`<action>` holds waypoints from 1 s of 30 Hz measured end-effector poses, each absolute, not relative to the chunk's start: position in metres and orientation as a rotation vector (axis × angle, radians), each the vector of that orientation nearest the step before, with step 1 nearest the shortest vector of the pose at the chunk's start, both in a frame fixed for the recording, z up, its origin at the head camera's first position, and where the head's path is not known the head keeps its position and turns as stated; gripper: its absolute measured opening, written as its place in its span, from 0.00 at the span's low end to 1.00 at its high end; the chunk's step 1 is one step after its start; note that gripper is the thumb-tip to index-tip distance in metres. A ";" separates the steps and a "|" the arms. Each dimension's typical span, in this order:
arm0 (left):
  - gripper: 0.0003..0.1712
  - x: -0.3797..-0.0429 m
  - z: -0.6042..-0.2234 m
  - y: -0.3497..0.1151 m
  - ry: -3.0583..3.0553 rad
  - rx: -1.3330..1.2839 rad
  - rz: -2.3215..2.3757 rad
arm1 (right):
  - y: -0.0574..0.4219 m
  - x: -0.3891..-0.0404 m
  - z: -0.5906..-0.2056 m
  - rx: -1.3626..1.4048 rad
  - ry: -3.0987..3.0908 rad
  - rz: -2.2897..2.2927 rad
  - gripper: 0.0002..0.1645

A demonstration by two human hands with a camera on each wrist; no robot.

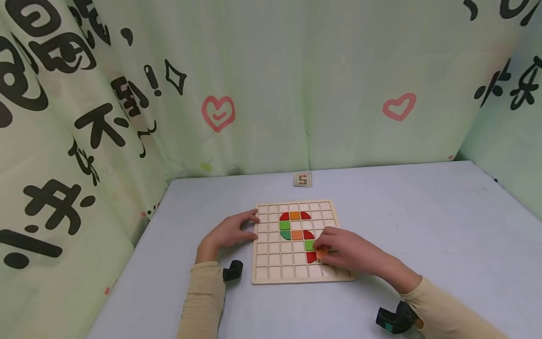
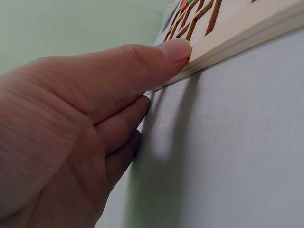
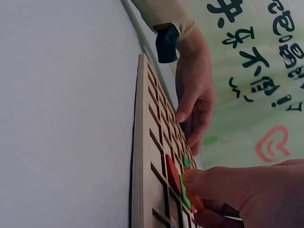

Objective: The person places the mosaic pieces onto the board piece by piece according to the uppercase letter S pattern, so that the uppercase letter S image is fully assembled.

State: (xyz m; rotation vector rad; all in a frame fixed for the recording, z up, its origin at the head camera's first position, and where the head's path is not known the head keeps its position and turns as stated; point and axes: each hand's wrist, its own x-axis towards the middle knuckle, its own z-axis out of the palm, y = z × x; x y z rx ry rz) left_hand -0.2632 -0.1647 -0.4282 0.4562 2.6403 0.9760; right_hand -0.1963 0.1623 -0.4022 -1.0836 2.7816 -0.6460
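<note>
A wooden grid board [image 1: 267, 272] lies on the table with coloured tiles forming a curved, S-like line in its cells. My right hand [image 1: 351, 249] pinches an orange tile [image 1: 321, 254] between thumb and fingers, low over the board's lower right. Right beside that tile are a red rounded tile [image 1: 311, 257] and a light green square [image 1: 310, 245]. At the board's left edge, my left hand [image 1: 228, 233] rests with thumb and fingers spread apart. The left wrist view shows its thumb [image 2: 176, 49] touching the wooden rim [image 2: 228, 42].
Behind the board lies a small card [image 1: 302, 179] with an S-like grid pattern. The pale table [image 1: 402, 202] extends on both sides. A light green curtain [image 1: 305, 84] with dark characters and pink hearts hangs along the back and sides. Black cameras [image 1: 396, 318] are strapped to the wrists.
</note>
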 end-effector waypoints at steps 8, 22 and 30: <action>0.23 -0.265 -0.428 -0.164 2.642 0.455 0.977 | 0.137 -0.197 -0.405 -1.158 2.791 -0.576 0.09; 0.22 -0.264 -0.428 -0.164 2.636 0.469 0.994 | 0.123 -0.198 -0.412 -1.218 2.849 -0.536 0.10; 0.22 -0.263 -0.426 -0.164 2.636 0.470 0.993 | 0.122 -0.199 -0.416 -1.191 2.845 -0.556 0.06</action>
